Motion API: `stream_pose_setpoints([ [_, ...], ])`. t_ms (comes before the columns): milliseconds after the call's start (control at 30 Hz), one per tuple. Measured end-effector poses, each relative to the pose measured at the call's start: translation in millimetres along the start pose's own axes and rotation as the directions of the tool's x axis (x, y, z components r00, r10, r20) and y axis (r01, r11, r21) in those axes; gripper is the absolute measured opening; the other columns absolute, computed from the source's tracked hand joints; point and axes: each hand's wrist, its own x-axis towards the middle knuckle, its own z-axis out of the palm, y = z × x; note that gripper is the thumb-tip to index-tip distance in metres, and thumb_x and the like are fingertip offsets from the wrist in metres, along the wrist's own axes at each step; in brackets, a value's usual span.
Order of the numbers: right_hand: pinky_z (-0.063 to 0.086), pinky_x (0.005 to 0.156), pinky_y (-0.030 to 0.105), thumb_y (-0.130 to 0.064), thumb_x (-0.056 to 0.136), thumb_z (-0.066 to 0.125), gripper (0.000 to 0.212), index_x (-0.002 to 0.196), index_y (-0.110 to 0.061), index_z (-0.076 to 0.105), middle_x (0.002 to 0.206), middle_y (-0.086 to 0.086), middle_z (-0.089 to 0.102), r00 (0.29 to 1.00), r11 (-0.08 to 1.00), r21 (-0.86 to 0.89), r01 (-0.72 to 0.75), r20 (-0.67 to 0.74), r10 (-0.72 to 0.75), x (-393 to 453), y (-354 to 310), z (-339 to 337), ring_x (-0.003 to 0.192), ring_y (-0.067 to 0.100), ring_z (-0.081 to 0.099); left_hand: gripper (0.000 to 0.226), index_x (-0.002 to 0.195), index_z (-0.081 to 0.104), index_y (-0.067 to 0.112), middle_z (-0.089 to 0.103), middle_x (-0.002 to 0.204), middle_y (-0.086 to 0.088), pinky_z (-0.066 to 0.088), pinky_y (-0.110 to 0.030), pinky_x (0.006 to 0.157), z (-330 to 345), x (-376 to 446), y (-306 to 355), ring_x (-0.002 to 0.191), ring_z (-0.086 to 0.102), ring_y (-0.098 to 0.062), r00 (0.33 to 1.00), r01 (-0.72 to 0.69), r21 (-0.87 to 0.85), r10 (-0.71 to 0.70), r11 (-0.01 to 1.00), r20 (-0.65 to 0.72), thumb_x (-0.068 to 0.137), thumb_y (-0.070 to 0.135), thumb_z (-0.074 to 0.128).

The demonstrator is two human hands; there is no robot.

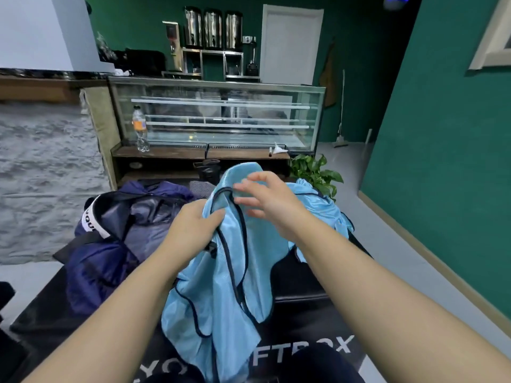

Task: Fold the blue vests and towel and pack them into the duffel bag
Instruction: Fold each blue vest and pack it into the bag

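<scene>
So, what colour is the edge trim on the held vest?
Dark navy trim on the light blue vest; head view.

Duffel bag [110,244] lies on the worktop [304,275], left side, mouth open. Vest [221,272] is held up at centre, just right of the bag, its lower part draping down to the worktop's near edge. Left hand [190,230] grips the vest's left edge; right hand [265,200] is at its upper part, fingers [243,186] spread. Second vest [323,205] lies on the worktop behind and right of the first. Potted plant [315,172] stands behind it. Display case [218,114] stands beyond the worktop, with a bottle [139,128] on the ledge at its left end.
</scene>
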Motion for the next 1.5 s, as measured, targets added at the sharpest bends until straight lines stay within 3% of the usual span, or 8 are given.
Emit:
stream_pose_setpoints([
  [167, 0.05, 0.068, 0.019, -0.038, 0.086, 0.068, 0.024, 0.098, -0.023, 0.054, 0.099, 0.0, 0.057, 0.995, 0.968, -0.242, -0.067, 0.049, 0.081, -11, 29, 8, 0.083, 0.008, 0.058, 0.03, 0.079, 0.068, 0.009, 0.063, 0.069, -0.005, 0.044, -0.018, 0.044, -2, 16, 22, 0.057, 0.055, -0.012, 0.994, -0.006, -0.189, -0.015, 0.982, -0.107, 0.085, -0.002, 0.041],
  [400, 0.034, 0.064, 0.026, -0.033, 0.087, 0.068, 0.027, 0.073, -0.02, 0.048, 0.075, 0.002, 0.047, 0.986, 0.919, -0.38, -0.101, 0.086, 0.144, -23, 46, 6, 0.067, 0.014, 0.041, 0.038, 0.105, 0.064, 0.024, 0.065, 0.09, -0.001, 0.054, -0.029, 0.06, 0, 41, 22, 0.073, 0.06, -0.016, 0.998, 0.053, -0.406, -0.056, 0.912, 0.005, 0.088, -0.003, 0.043],
  [600, 0.048, 0.057, 0.019, -0.014, 0.095, 0.051, 0.018, 0.078, -0.015, 0.043, 0.075, 0.007, 0.048, 0.998, 0.991, -0.121, -0.059, -0.046, 0.054, -13, 24, -11, 0.056, 0.007, 0.05, 0.071, 0.147, 0.031, 0.031, 0.038, 0.14, 0.01, 0.037, -0.04, 0.108, 2, 45, 8, 0.13, 0.039, -0.009, 0.997, 0.055, -0.329, -0.036, 0.943, 0.063, 0.087, 0.019, 0.068],
  [733, 0.045, 0.055, 0.024, -0.015, 0.095, 0.05, 0.016, 0.091, 0.0, 0.047, 0.086, 0.009, 0.05, 0.999, 1.0, -0.01, -0.026, -0.043, 0.025, 2, 11, -25, 0.07, 0.02, 0.052, 0.036, 0.118, 0.055, 0.028, 0.055, 0.107, 0.013, 0.048, -0.037, 0.084, 11, 24, -5, 0.099, 0.054, -0.004, 0.987, 0.141, -0.155, -0.127, 0.978, 0.1, 0.086, 0.04, 0.066],
  [800, 0.047, 0.056, 0.028, -0.012, 0.095, 0.048, 0.009, 0.101, -0.009, 0.054, 0.087, 0.004, 0.058, 1.0, 1.0, -0.001, -0.003, 0.006, 0.003, 8, 7, -28, 0.07, 0.019, 0.056, 0.033, 0.087, 0.061, 0.02, 0.055, 0.07, 0.008, 0.042, -0.03, 0.063, 12, 8, -4, 0.06, 0.053, -0.005, 0.947, 0.287, -0.214, -0.244, 0.934, 0.208, 0.089, 0.052, 0.056],
  [867, 0.047, 0.053, 0.026, -0.006, 0.094, 0.044, 0.024, 0.107, -0.021, 0.056, 0.087, -0.002, 0.062, 0.997, 1.0, -0.006, 0.017, 0.072, -0.016, 10, 1, -31, 0.066, 0.015, 0.056, 0.041, 0.081, 0.068, 0.021, 0.064, 0.069, 0.009, 0.044, -0.026, 0.067, 11, -6, -2, 0.061, 0.061, -0.007, 0.892, 0.395, -0.2, -0.322, 0.897, 0.317, 0.091, 0.055, 0.048],
  [1067, 0.053, 0.07, 0.043, 0.006, 0.085, 0.035, 0.049, 0.116, -0.028, 0.053, 0.1, 0.008, 0.065, 0.968, 0.999, 0.001, -0.033, 0.25, 0.032, 3, -2, -32, 0.081, 0.024, 0.06, 0.023, 0.11, 0.06, 0.016, 0.073, 0.098, 0.0, 0.05, -0.019, 0.079, 11, -28, 4, 0.095, 0.067, -0.012, 0.964, 0.18, -0.358, -0.093, 0.916, 0.249, 0.088, 0.019, 0.066],
  [1500, 0.042, 0.061, 0.03, 0.012, 0.074, 0.032, 0.066, 0.115, -0.031, 0.06, 0.099, 0.002, 0.064, 0.961, 0.999, 0.0, 0.034, 0.275, -0.032, -46, -16, -28, 0.084, 0.019, 0.059, 0.097, 0.136, 0.03, 0.056, 0.059, 0.133, 0.005, 0.05, -0.037, 0.077, -14, -63, 41, 0.111, 0.063, -0.023, 0.931, 0.045, -0.649, 0.203, 0.759, 0.302, 0.066, -0.01, 0.047],
])
